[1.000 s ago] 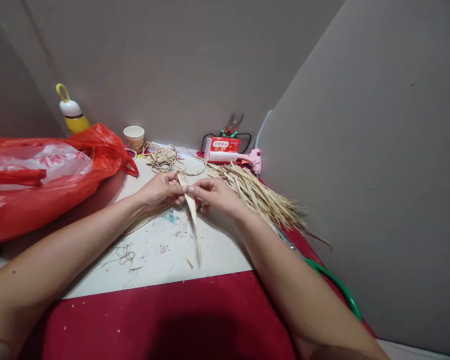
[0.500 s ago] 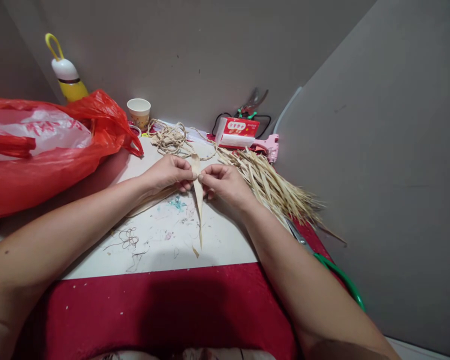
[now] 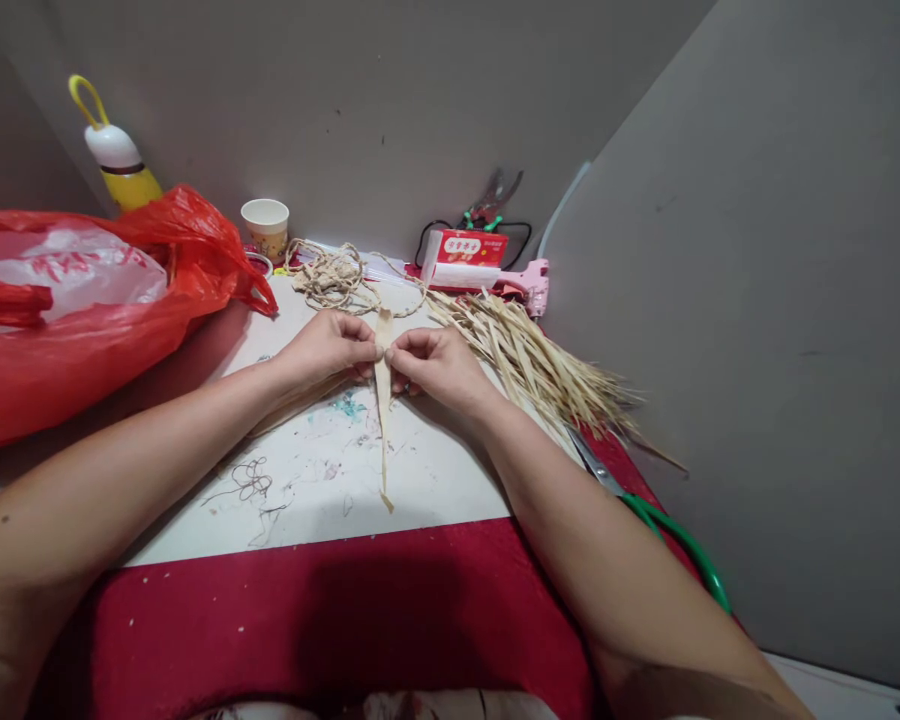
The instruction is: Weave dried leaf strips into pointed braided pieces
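Observation:
A long, pale dried leaf strip (image 3: pixel 382 410) hangs down over the white board (image 3: pixel 322 500). My left hand (image 3: pixel 330 347) pinches its upper part from the left. My right hand (image 3: pixel 435 365) pinches the same part from the right, fingertips almost touching the other hand's. The strip's thin tip reaches the board's near edge. Just right of my right hand lies a pile of dried straw strips (image 3: pixel 540 370).
A red plastic bag (image 3: pixel 82 300) fills the left side. At the back stand a yellow bottle (image 3: pixel 116 160), a paper cup (image 3: pixel 265 226), coiled twine (image 3: pixel 334 275), a red-and-white box (image 3: pixel 461 255), a pink glue gun (image 3: pixel 529 280) and pliers (image 3: pixel 491 200). Green-handled scissors (image 3: pixel 645 515) lie right. Walls close in behind and right.
The strip has swung from a slant to hang nearly straight down. Both hands keep their pinch at its top. The view has shifted slightly.

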`<action>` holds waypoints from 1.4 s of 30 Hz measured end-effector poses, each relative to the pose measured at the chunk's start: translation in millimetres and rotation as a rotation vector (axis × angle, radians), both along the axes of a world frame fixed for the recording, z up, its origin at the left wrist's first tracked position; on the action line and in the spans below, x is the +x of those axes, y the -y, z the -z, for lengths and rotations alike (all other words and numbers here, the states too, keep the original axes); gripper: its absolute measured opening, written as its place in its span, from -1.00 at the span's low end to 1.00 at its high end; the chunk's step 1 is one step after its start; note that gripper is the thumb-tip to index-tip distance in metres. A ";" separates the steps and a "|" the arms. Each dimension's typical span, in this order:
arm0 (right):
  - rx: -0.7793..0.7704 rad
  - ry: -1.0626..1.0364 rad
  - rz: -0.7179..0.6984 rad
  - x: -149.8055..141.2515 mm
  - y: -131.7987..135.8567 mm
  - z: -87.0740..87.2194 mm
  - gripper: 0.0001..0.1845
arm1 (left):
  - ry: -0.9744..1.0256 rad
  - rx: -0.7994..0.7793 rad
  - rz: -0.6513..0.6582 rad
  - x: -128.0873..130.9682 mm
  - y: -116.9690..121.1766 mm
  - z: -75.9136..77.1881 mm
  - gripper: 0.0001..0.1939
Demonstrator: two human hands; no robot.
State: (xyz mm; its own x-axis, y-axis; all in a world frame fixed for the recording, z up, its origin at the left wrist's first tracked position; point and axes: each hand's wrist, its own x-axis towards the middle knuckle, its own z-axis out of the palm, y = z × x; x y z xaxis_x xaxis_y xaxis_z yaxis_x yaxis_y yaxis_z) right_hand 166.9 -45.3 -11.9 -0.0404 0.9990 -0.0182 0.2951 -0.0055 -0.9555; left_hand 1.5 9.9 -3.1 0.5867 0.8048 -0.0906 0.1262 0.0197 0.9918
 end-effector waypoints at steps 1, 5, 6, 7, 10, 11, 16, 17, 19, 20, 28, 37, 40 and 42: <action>0.007 0.004 -0.001 -0.3 -0.2 -0.1 -0.86 | 0.000 0.001 -0.005 0.4 0.5 -0.1 -0.88; 0.064 0.057 -0.002 -1.5 -1.8 1.9 -0.87 | -0.001 0.029 -0.033 2.5 3.1 -1.3 -0.89; 0.091 0.082 0.003 -1.8 -2.3 3.0 -0.87 | -0.002 0.045 -0.036 3.0 3.4 -1.3 -0.88; 0.123 0.110 0.010 -2.1 -2.9 4.3 -0.88 | -0.002 0.059 -0.037 3.3 3.4 -1.3 -0.88; 0.225 0.205 0.034 -2.2 -5.1 8.2 -0.88 | 0.012 0.073 -0.042 3.7 3.3 -1.7 -0.87; 0.257 0.239 0.044 -1.8 -6.1 9.3 -0.88 | 0.024 0.067 -0.042 3.8 3.6 -2.3 -0.86; 0.298 0.343 0.177 3.2 -11.5 10.3 -0.89 | 0.105 0.024 -0.025 5.7 9.3 -7.1 -0.84; 0.261 0.292 0.188 4.1 -12.3 9.4 -0.89 | 0.122 0.020 -0.029 6.2 10.2 -7.6 -0.84; 0.161 0.100 0.184 5.0 -13.3 6.5 -0.88 | 0.149 0.000 -0.043 6.4 10.1 -8.0 -0.85; 0.112 -0.016 0.179 5.0 -13.6 4.7 -0.88 | 0.162 -0.020 -0.049 6.1 9.1 -8.0 -0.84; -0.130 -0.660 0.113 7.6 -14.0 -6.2 -0.83 | 0.331 -0.261 -0.058 -1.6 -3.1 -7.5 -0.80; -0.007 -0.962 0.250 29.2 -15.2 -34.0 -0.83 | 0.413 -0.334 -0.161 -11.9 -17.9 -5.0 -0.91; 0.141 -0.872 0.262 49.7 -1.6 -70.2 -0.80 | 0.410 -0.342 -0.249 -15.0 -24.0 -3.4 -0.89; 0.234 -0.830 0.288 66.9 14.9 -97.6 -0.79 | 0.417 -0.340 -0.284 -16.3 -26.3 -2.0 -0.89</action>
